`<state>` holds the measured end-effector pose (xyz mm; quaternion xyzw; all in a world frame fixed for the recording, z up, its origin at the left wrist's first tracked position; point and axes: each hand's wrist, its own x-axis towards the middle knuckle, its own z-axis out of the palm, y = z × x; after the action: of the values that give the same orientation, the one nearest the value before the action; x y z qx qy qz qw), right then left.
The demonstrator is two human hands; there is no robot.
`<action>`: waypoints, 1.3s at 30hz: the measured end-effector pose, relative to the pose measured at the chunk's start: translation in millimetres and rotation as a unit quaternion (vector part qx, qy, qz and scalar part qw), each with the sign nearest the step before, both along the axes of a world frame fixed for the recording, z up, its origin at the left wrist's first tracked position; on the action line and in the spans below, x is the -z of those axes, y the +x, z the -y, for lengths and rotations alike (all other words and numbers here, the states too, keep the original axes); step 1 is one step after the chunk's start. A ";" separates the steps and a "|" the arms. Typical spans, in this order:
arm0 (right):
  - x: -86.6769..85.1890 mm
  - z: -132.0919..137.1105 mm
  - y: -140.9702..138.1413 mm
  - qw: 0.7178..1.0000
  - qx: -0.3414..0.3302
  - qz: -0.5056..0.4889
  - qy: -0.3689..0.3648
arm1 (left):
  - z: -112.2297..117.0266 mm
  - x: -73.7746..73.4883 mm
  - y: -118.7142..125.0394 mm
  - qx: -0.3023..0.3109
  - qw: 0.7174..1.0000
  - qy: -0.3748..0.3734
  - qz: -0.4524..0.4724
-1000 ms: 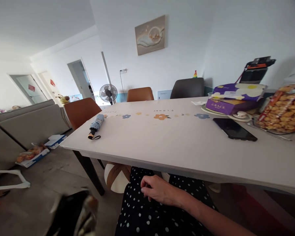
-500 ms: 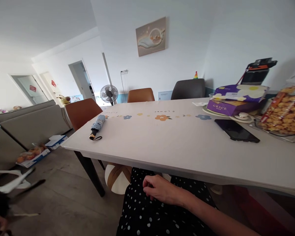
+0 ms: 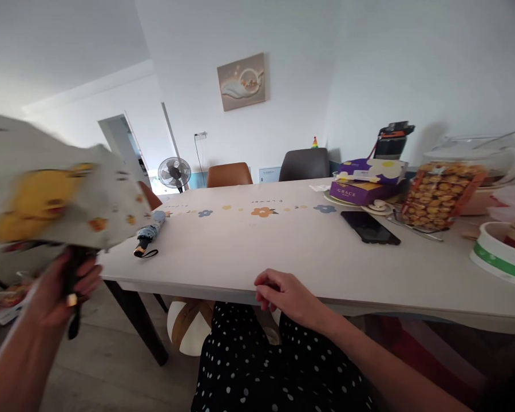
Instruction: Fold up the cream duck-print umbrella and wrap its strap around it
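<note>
My left hand (image 3: 62,289) is closed around the dark handle of an umbrella (image 3: 47,194) whose pale canopy with yellow and orange prints spreads, blurred by motion, over the left of the view. My right hand (image 3: 285,294) hovers at the near edge of the white table (image 3: 283,252), fingers loosely curled, holding nothing. A folded blue umbrella (image 3: 149,234) lies on the table's left end. My lap is covered by a black dress with white dots (image 3: 278,372).
On the table's right stand a black phone (image 3: 369,227), a purple box (image 3: 363,182), a bag of biscuits (image 3: 438,194) and a white bowl with a green stripe (image 3: 502,252). Brown chairs (image 3: 228,174) and a dark chair (image 3: 304,164) line the far side. A fan (image 3: 174,172) stands behind.
My left hand has risen from the lower left corner, bringing the printed umbrella up into view. My right hand lifted from my lap to the table's edge. The camera turned right.
</note>
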<state>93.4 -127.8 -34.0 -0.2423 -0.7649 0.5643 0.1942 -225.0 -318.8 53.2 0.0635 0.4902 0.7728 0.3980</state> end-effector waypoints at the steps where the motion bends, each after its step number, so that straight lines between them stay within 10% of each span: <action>1: -4.2 -2.3 5.0 1.000 0.019 -0.019 0.006 | -15.0 1.3 4.5 0.063 0.996 0.029 -0.065; 4: -15.6 -8.8 20.4 0.993 0.085 -0.084 0.012 | -66.2 10.6 28.5 0.181 0.974 0.019 -0.135; 12: -37.4 -21.1 52.9 0.943 0.252 -0.208 0.065 | -163.4 73.0 110.7 0.249 0.940 -0.109 -0.208; 20: -45.9 -17.8 31.1 0.962 0.196 -0.138 0.131 | -178.2 80.9 144.9 0.254 0.966 0.024 -0.028; 26: -48.6 -23.7 1.6 0.957 0.171 -0.047 0.230 | -189.8 91.3 161.8 0.315 0.897 0.209 0.228; 34: -52.7 -31.6 -7.4 0.957 0.186 -0.067 0.210 | -194.1 94.2 162.6 0.232 0.964 0.037 -0.125; 39: -49.1 -38.1 -13.1 0.944 0.209 -0.099 0.234 | -195.0 84.5 160.0 0.261 0.964 0.057 -0.003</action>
<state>80.3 -89.7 15.1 -0.2870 -0.7846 0.3370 0.4342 -65.0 -123.8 -31.3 0.2144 0.4133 0.6684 0.5800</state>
